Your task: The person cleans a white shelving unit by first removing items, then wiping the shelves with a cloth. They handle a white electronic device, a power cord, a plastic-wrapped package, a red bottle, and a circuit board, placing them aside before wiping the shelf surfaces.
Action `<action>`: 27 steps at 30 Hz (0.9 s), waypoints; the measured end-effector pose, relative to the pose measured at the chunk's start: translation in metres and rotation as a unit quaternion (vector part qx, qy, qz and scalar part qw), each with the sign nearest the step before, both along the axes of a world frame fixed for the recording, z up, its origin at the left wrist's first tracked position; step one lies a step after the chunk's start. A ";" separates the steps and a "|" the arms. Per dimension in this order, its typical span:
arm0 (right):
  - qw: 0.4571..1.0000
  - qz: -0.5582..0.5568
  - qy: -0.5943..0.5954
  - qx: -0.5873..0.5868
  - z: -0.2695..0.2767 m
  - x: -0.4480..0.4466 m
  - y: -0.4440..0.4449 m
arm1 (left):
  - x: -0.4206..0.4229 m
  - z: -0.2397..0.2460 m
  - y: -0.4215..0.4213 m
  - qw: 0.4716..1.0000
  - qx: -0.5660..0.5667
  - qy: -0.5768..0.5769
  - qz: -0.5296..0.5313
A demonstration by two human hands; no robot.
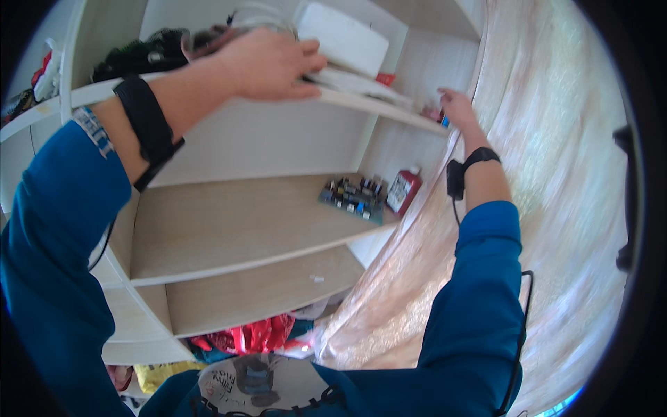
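My left hand point(273, 65) is raised at the upper shelf's front edge point(359, 102), fingers spread, over a flat white item whose kind I cannot tell. Behind it leans a white rectangular panel or box point(344, 36). Dark netted fabric point(140, 54) lies to the left of the hand. My right hand point(458, 109) is at the right end of the same shelf, beside small pink and blue items point(431, 113); whether it holds one of them cannot be told. A small red item point(385, 78) lies between the two hands.
On the middle shelf point(224, 224) are a green circuit board point(354, 198) and a dark red bottle point(404, 190) with a white label. Red plastic bags point(260, 333) fill a lower compartment, with a yellow bag point(164, 376) below. A shiny curtain point(552, 156) hangs along the right.
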State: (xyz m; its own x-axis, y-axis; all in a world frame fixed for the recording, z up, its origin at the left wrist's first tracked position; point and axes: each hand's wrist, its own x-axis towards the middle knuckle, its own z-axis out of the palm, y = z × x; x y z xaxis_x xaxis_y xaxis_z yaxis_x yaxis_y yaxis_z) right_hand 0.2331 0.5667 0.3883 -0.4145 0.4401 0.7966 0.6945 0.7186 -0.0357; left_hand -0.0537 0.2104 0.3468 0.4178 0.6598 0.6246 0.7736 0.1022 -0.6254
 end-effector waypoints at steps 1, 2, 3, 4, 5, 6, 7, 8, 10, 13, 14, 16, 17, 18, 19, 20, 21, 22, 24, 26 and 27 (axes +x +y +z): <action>0.997 0.035 0.064 0.017 -0.006 0.005 -0.006 | -0.002 -0.001 0.002 1.000 -0.004 -0.005 -0.007; 0.989 0.043 0.134 0.033 -0.012 0.010 -0.014 | -0.005 -0.002 0.003 1.000 -0.007 -0.009 -0.014; 0.983 0.064 0.174 0.019 -0.025 0.013 -0.023 | -0.008 -0.002 0.004 1.000 -0.012 -0.011 -0.015; 0.972 0.072 0.224 0.006 -0.040 0.018 -0.032 | -0.009 -0.001 0.006 1.000 -0.013 -0.010 -0.017; 0.959 0.082 0.270 0.002 -0.056 0.023 -0.042 | -0.010 -0.001 0.009 0.998 -0.021 0.034 -0.045; 0.949 0.148 0.276 -0.029 -0.081 0.027 -0.050 | -0.010 0.002 0.010 0.994 -0.028 0.079 -0.074; 0.958 0.101 0.253 -0.092 -0.104 0.026 -0.053 | -0.009 0.003 0.011 0.994 -0.031 0.078 -0.073; 0.964 0.080 0.217 -0.134 -0.130 0.022 -0.054 | -0.007 0.003 0.011 0.995 -0.029 0.064 -0.064; 0.946 0.117 0.154 -0.260 -0.186 0.011 -0.047 | 0.000 0.004 0.007 0.998 -0.022 0.038 -0.043; 0.895 0.037 0.138 -0.423 -0.251 -0.003 -0.020 | 0.013 0.006 -0.003 0.999 -0.015 0.021 -0.021; 0.903 -0.021 0.119 -0.413 -0.267 -0.003 -0.010 | 0.018 0.007 -0.004 1.000 -0.015 0.019 -0.018; 0.888 -0.009 0.129 -0.441 -0.295 0.001 0.005 | 0.025 0.007 -0.006 1.000 -0.015 0.016 -0.015; 0.877 -0.032 0.143 -0.458 -0.308 0.004 0.012 | 0.027 0.007 -0.006 1.000 -0.017 0.016 -0.012; 0.879 0.001 0.188 -0.439 -0.317 0.006 0.019 | 0.029 0.007 -0.006 1.000 -0.016 0.017 -0.012; 0.876 0.021 0.237 -0.420 -0.325 0.008 0.027 | 0.030 0.007 -0.006 1.000 -0.016 0.016 -0.011; 0.869 0.050 0.283 -0.402 -0.333 0.009 0.036 | 0.030 0.007 -0.006 1.000 -0.017 0.014 -0.010; 0.878 0.023 0.312 -0.362 -0.337 0.011 0.047 | 0.030 0.006 -0.006 1.000 -0.018 0.013 -0.010; 0.884 0.005 0.340 -0.321 -0.337 0.013 0.060 | 0.031 0.005 -0.006 1.000 -0.018 0.012 -0.012; 0.900 -0.076 0.362 -0.231 -0.335 0.018 0.083 | 0.032 0.003 -0.007 1.000 -0.018 0.011 -0.013; 0.897 -0.098 0.331 -0.275 -0.332 0.024 0.093 | 0.034 0.003 -0.009 1.000 -0.021 0.009 -0.010; 0.884 -0.121 0.331 -0.308 -0.329 0.025 0.094 | 0.035 0.002 -0.010 1.000 -0.019 0.008 -0.010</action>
